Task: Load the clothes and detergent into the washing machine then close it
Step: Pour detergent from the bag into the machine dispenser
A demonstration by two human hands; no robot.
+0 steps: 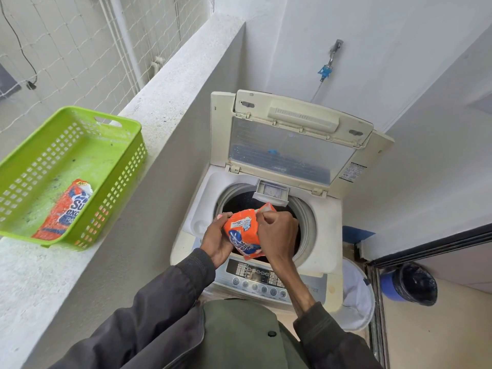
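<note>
A top-loading washing machine point(323, 235) stands in the corner with its lid point(292, 145) raised upright. Its drum point(242, 201) looks dark inside; I cannot make out the clothes. Over the drum opening I hold an orange detergent packet point(243, 234). My left hand point(217, 239) grips the packet's left side and bottom. My right hand point(277, 233) pinches the packet's top right corner, fingers curled. A small detergent drawer point(271, 191) juts out at the drum's back rim. The control panel point(255, 278) lies just below my hands.
A green plastic basket point(80, 145) sits on the concrete ledge point(170, 102) at left, with a second orange detergent packet point(65, 209) inside. A white laundry hamper point(356, 296) stands right of the machine, a blue bucket point(410, 283) beyond it. A tap point(334, 53) is on the back wall.
</note>
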